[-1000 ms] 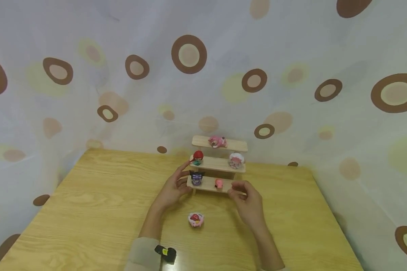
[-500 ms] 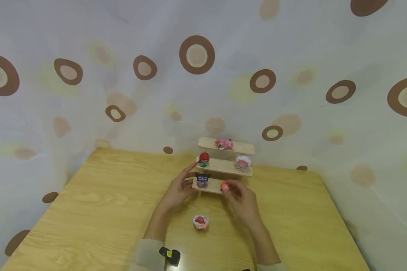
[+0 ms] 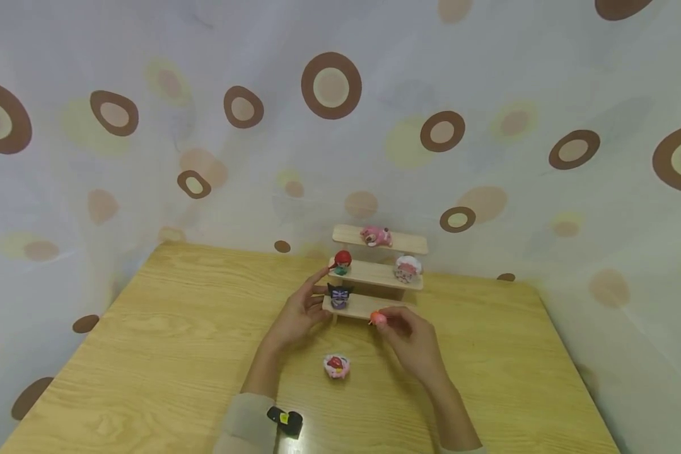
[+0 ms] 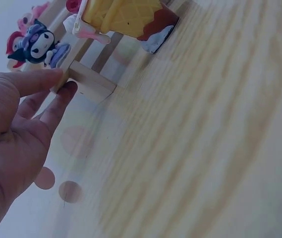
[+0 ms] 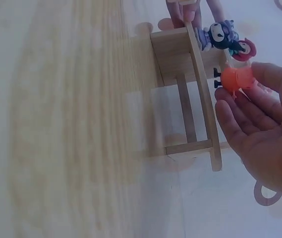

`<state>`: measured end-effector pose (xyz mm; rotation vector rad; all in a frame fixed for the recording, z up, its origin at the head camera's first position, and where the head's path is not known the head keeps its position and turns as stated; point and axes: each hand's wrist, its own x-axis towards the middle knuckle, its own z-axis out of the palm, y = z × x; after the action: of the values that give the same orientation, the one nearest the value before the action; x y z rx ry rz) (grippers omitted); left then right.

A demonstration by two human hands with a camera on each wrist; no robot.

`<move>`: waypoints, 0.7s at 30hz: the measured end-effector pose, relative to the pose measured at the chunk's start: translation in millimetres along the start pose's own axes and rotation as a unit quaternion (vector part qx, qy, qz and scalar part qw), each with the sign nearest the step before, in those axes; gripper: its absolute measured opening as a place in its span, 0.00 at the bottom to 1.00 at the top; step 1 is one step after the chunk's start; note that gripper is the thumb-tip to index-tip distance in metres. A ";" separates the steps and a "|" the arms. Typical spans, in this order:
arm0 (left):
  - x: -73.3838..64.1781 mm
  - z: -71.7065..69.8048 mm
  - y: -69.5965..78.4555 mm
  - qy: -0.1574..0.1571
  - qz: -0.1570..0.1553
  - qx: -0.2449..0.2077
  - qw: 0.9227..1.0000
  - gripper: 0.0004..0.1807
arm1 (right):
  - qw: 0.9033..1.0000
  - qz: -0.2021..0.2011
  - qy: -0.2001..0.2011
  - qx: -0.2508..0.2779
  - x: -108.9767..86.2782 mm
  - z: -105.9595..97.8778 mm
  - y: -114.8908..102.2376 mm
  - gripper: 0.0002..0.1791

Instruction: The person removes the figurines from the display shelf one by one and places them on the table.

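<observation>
My right hand [image 3: 414, 343] pinches a small orange-pink figurine [image 3: 378, 318] between thumb and fingers, at the front of the lowest plank. In the right wrist view this figurine [image 5: 236, 78] is tipped sideways with its black feet facing the plank. My left hand [image 3: 299, 315] holds the left end of a three-tier wooden display shelf [image 3: 369, 307], fingers at the plank's edge. Beside those fingers stands a purple figurine with black pointed ears [image 3: 339, 296]. A red-haired figurine [image 3: 342, 261] sits above it on the middle tier.
A white-topped pink figurine [image 3: 408, 269] stands at the middle tier's right, and a pink lying figurine [image 3: 377, 236] on the top tier. On the wooden table [image 3: 176, 328], between my forearms, is a red, white and pink figurine [image 3: 337, 366]. Patterned sheeting [image 3: 363, 145] rises behind.
My right hand moved left from the lowest plank's right end, took hold of the orange-pink figurine and brought it slightly forward and tilted. The left hand stays at the shelf.
</observation>
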<state>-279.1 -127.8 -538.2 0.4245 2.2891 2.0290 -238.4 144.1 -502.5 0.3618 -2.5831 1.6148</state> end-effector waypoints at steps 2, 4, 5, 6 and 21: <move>0.5 0.2 -1.5 0.003 0.002 -0.001 1.000 0.53 | 1.000 0.010 -0.008 0.008 -4.6 -0.1 0.1 0.14; 1.1 0.3 -2.1 0.008 0.004 -0.004 1.000 0.52 | 1.000 0.016 -0.021 0.017 -8.1 1.2 0.4 0.13; 1.6 0.3 -2.1 0.010 0.004 -0.004 1.000 0.50 | 0.999 0.017 -0.027 0.023 -9.6 2.1 0.6 0.13; 2.1 0.4 -2.0 0.011 0.005 -0.006 1.000 0.48 | 0.999 0.017 -0.033 0.027 -10.7 3.2 1.2 0.12; -2.1 2.3 1.2 0.015 -0.014 0.006 1.000 0.31 | 0.993 0.010 -0.121 0.010 -22.6 12.6 4.7 0.10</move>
<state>-276.4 -126.0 -537.7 0.3621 2.3126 2.0239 -216.8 138.4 -516.4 0.5681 -2.7504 1.7026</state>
